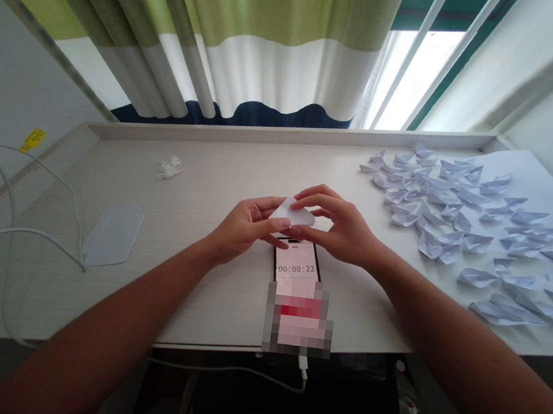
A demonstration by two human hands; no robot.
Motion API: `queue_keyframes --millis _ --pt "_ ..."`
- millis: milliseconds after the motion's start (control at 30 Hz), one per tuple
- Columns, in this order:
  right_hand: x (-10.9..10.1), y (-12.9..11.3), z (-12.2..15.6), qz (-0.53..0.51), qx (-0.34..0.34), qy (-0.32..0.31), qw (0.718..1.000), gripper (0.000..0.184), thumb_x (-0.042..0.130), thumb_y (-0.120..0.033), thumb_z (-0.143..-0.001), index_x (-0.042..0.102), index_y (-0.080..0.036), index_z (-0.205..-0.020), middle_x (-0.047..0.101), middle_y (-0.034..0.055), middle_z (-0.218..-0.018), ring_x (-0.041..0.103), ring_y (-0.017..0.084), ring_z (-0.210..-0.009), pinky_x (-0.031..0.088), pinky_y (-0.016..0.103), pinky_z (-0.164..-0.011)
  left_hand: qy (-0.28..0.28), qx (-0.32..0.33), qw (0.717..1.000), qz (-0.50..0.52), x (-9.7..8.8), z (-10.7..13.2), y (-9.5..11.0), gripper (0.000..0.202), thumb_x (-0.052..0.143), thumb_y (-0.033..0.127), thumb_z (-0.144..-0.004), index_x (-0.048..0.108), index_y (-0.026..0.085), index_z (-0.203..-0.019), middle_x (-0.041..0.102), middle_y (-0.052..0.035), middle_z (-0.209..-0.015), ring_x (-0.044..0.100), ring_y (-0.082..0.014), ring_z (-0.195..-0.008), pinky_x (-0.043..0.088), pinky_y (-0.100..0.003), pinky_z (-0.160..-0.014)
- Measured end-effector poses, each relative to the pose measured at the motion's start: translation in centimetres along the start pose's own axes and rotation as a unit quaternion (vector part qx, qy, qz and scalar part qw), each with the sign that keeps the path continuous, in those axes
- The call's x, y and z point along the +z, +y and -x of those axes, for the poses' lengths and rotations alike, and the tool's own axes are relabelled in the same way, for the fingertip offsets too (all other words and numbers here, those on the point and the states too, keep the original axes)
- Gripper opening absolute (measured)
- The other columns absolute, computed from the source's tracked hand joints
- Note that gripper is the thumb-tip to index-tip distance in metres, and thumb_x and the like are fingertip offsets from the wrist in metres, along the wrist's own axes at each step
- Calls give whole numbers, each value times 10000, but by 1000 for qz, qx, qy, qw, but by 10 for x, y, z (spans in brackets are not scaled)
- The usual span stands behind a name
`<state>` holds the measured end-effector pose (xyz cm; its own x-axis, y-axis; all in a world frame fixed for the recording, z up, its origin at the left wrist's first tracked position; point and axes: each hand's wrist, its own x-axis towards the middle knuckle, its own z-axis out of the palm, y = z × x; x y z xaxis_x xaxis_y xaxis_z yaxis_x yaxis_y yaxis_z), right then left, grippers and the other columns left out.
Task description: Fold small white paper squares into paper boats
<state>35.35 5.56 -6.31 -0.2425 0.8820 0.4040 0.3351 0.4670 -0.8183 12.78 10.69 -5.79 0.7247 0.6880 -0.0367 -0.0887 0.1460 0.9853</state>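
Note:
A small folded piece of white paper (pixel 292 214) is held between my two hands above the desk, just past the top of a phone. My left hand (pixel 249 225) pinches its left side, thumb on the near face. Fingers of my right hand (pixel 335 224) close on its right side and upper edge. Below the hands lies the phone (pixel 298 269), its screen reading 00:00:22; its lower part is blurred out. Many folded paper boats (pixel 451 198) spread over the right side of the desk.
On the left of the white desk (pixel 220 173) lie a stack of white paper (pixel 114 235) and a crumpled tissue (pixel 169 167). White cables (pixel 12 228) loop at the left edge. A charging plug (pixel 303 366) hangs from the phone. A curtain (pixel 286 47) covers part of the window behind.

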Motion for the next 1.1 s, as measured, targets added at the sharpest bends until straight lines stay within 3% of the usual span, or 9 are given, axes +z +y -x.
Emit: queue_keyframes --millis 467,633,833,1100 --pt "-2 -4 -2 -67 61 -3 996 311 889 -351 -824 791 -277 -1110 687 74 -1273 671 281 -1202 607 470 -965 -11 38 999 -17 2 -1 -6 485 870 258 -864 723 180 -1319 815 -107 -1160 806 -271 -1041 714 -342 -791" --pt "0 -2 -2 -72 62 13 995 230 839 -364 -883 809 -266 -1089 707 74 -1251 701 257 -1151 623 442 -937 -13 39 998 -38 3 -1 -6 472 856 252 -873 714 167 -1315 814 -114 -1145 809 -278 -1042 706 -336 -787" --pt "2 3 -2 26 -37 45 998 127 815 -384 -931 833 -282 -1003 725 58 -1138 712 226 -1032 650 415 -862 -21 35 998 -37 3 1 -4 455 830 247 -892 705 174 -1323 805 -116 -1168 815 -288 -1032 709 -358 -794" --pt "-1 8 1 108 -155 41 981 207 802 -292 -958 797 -294 -1165 679 75 -1225 700 236 -1141 632 415 -946 -15 32 999 2 -1 0 -4 454 718 272 -959 620 187 -1394 805 -106 -1105 808 -310 -1051 718 -418 -810"
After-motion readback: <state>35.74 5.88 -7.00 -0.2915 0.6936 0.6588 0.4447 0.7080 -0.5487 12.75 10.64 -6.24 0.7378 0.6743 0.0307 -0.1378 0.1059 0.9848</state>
